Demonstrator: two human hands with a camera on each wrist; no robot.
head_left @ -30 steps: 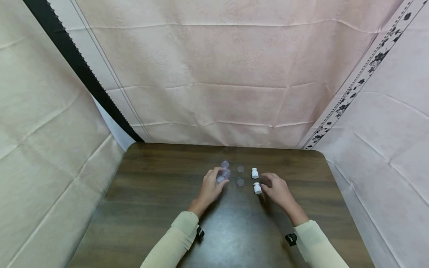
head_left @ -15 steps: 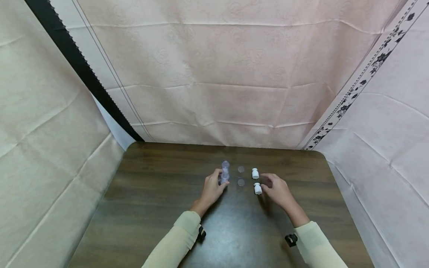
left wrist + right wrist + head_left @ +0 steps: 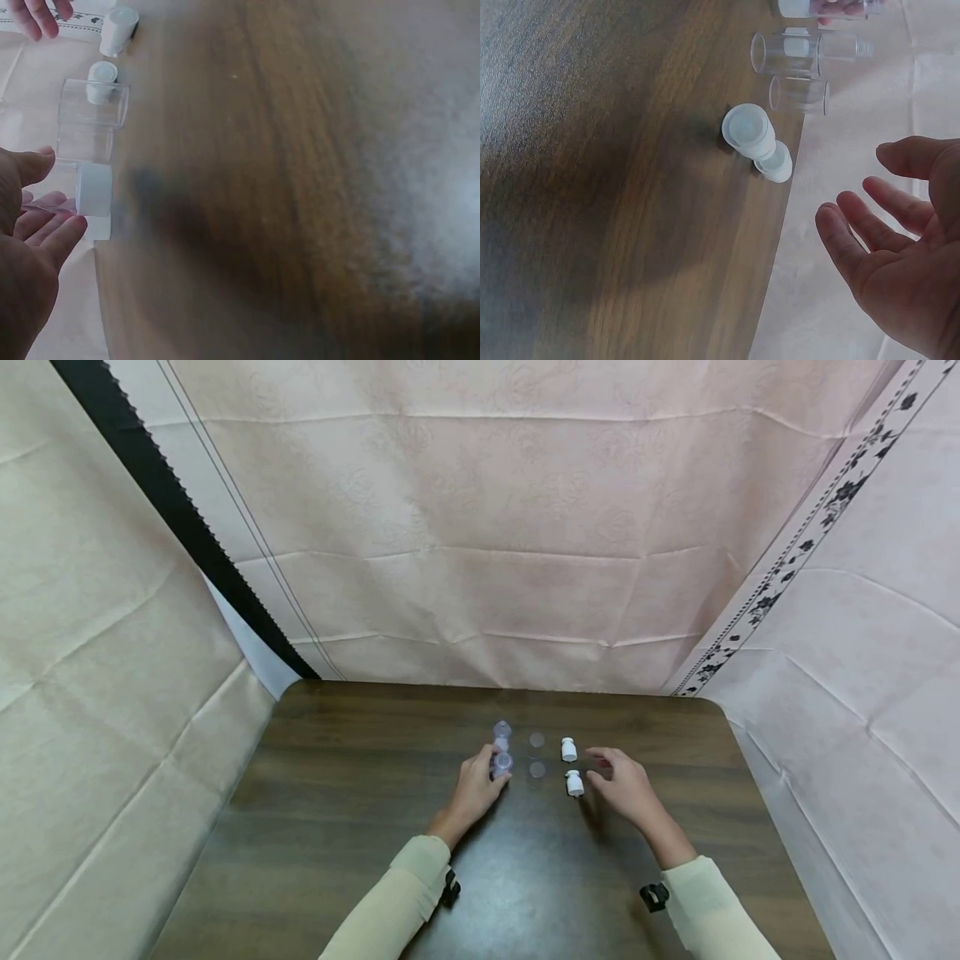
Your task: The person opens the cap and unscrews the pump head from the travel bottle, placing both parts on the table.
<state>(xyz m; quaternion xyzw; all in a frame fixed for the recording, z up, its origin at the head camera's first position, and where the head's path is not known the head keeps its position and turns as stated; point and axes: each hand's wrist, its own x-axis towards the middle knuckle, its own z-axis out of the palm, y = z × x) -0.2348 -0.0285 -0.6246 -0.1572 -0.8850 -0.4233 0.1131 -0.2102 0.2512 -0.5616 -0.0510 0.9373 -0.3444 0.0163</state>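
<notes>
In the head view, my left hand holds a clear bottle between thumb and fingers. The white base of this bottle shows in the left wrist view, and its clear body is partly hidden by the hand. Just behind it stands a second clear bottle. To the right are two clear cups, the near cup and the far cup. My right hand holds nothing, fingers loosely bent, beside a near white bottle-shaped piece and a far white bottle-shaped piece.
The brown wooden table has rounded far corners. Pale cloth hangs behind it and on both sides. Black wrist straps sit at both sleeve cuffs.
My left hand has drawn the clear bottle slightly nearer to me, beside the second bottle, and its tilt has changed. The right hand, cups and white pieces stay almost where they were.
</notes>
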